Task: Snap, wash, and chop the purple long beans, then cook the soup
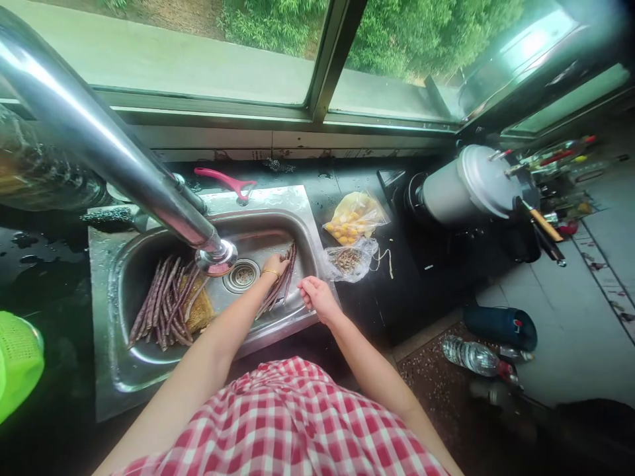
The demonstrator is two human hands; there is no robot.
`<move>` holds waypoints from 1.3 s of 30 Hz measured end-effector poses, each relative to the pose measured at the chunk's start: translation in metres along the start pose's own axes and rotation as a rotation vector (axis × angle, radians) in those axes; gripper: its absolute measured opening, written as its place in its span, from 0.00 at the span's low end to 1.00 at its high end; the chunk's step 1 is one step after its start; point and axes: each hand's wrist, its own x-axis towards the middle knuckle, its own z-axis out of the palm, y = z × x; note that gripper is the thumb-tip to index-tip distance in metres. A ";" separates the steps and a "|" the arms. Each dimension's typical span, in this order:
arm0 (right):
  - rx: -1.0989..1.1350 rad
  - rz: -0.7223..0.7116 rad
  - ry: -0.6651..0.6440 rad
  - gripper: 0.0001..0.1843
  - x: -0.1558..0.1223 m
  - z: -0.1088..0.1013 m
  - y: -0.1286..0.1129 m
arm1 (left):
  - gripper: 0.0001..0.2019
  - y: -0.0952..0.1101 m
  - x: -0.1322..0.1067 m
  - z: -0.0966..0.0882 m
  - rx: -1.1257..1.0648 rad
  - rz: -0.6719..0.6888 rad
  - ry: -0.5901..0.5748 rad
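Inside the steel sink (305, 228), my left hand (276, 266), with a gold bangle at the wrist, has its fingers closed at a small bunch of purple long beans (284, 287) on the right side of the basin. My right hand (317, 297) is over the sink's right front rim, its fingertips pinched together; whatever is between them is too small to make out. A larger pile of purple long beans (161, 301) lies at the basin's left end. Beside that pile is a rough yellow-brown pad (199, 307). The drain (242, 275) sits between the two groups of beans.
A chrome faucet (163, 178) crosses above the sink. Behind it lies a pink peeler (223, 180). To the right are a bag of yellow pieces (354, 221), a bag of small brown bits (350, 260) and a pressure cooker (464, 188). A green basket (17, 363) stands left.
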 end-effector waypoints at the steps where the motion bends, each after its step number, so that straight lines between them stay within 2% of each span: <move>1: 0.002 0.002 0.003 0.14 -0.002 -0.001 0.001 | 0.13 0.000 0.002 0.003 -0.003 0.000 0.002; 9: 0.048 0.005 0.050 0.13 -0.007 -0.010 0.012 | 0.16 -0.001 0.002 0.010 0.032 -0.024 0.001; 14: 0.046 0.011 0.040 0.14 -0.008 -0.010 0.016 | 0.12 0.011 -0.003 0.000 -0.032 0.039 -0.048; 17: 0.039 0.017 0.052 0.14 -0.009 -0.013 0.013 | 0.15 0.021 -0.028 -0.018 -0.107 0.154 -0.078; 20: 0.022 0.004 0.034 0.15 -0.010 -0.013 0.004 | 0.20 0.027 -0.069 -0.046 -0.270 0.360 -0.130; 22: -0.026 -0.060 0.007 0.17 -0.012 -0.012 -0.005 | 0.22 0.031 -0.099 -0.066 -0.357 0.469 -0.158; 24: -0.127 -0.160 -0.032 0.18 -0.015 -0.009 -0.014 | 0.21 0.033 -0.125 -0.083 -0.348 0.522 -0.184; 27: -0.348 -0.305 -0.102 0.17 -0.021 -0.004 -0.026 | 0.17 0.036 -0.152 -0.100 -0.189 0.615 -0.164; 32: -0.567 -0.404 -0.172 0.17 -0.033 0.000 -0.038 | 0.14 0.041 -0.175 -0.107 0.166 0.849 0.140; 34: -0.587 -0.400 -0.191 0.18 -0.038 0.000 -0.040 | 0.13 0.043 -0.179 -0.108 0.231 0.911 0.209; 36: -0.611 -0.385 -0.217 0.19 -0.042 0.000 -0.040 | 0.13 0.045 -0.181 -0.109 0.250 0.976 0.201; 39: -0.562 -0.333 -0.269 0.19 -0.047 -0.001 -0.038 | 0.14 0.046 -0.183 -0.112 0.201 1.060 0.101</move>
